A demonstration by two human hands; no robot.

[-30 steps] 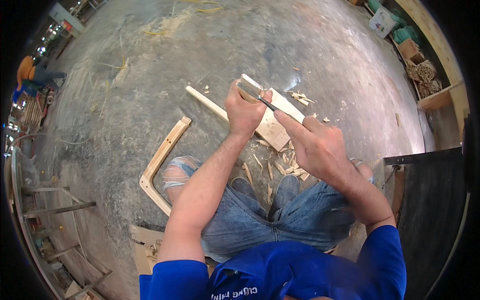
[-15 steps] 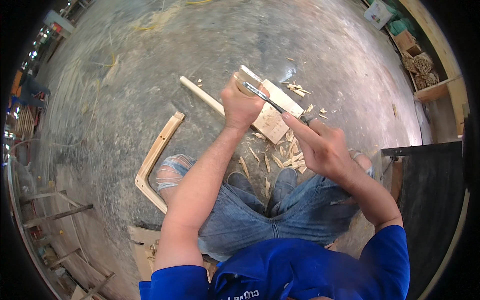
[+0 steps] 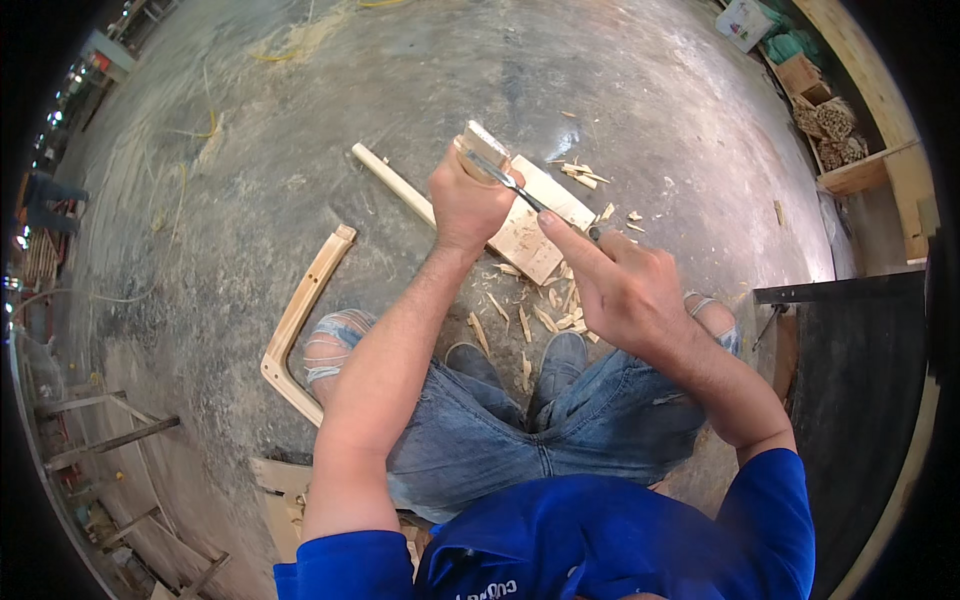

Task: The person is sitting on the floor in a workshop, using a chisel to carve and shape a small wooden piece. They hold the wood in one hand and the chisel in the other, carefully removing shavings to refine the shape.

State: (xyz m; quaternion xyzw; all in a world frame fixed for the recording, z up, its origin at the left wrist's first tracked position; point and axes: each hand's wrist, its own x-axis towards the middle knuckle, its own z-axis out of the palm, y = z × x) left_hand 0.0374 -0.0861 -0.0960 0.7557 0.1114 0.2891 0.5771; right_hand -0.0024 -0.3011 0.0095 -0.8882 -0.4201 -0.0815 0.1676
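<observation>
A short pale wooden block point(image 3: 487, 138) is gripped in my left hand point(image 3: 466, 205), its end standing out above the fist. My right hand point(image 3: 628, 282) is closed round a narrow-bladed knife point(image 3: 513, 184), with the index finger laid along it. The blade's bright metal end rests against or just in front of the block; I cannot tell whether it bites in. Under both hands a flat wooden board point(image 3: 530, 238) lies on the floor, marked with cuts. Wood shavings point(image 3: 547, 318) are scattered between the board and my shoes.
A wooden stick point(image 3: 390, 184) lies left of the board. Near my left knee rests a bent wooden frame part point(image 3: 300, 298). More slivers point(image 3: 580, 174) lie beyond the board. At right stand a black panel point(image 3: 855, 370) and a shelf with wood bundles point(image 3: 833, 120); metal racking point(image 3: 110, 440) is at left.
Both hands have shifted slightly left and away from me, with the block and knife in them. The whole view has also drifted a little; the pieces on the floor stay put.
</observation>
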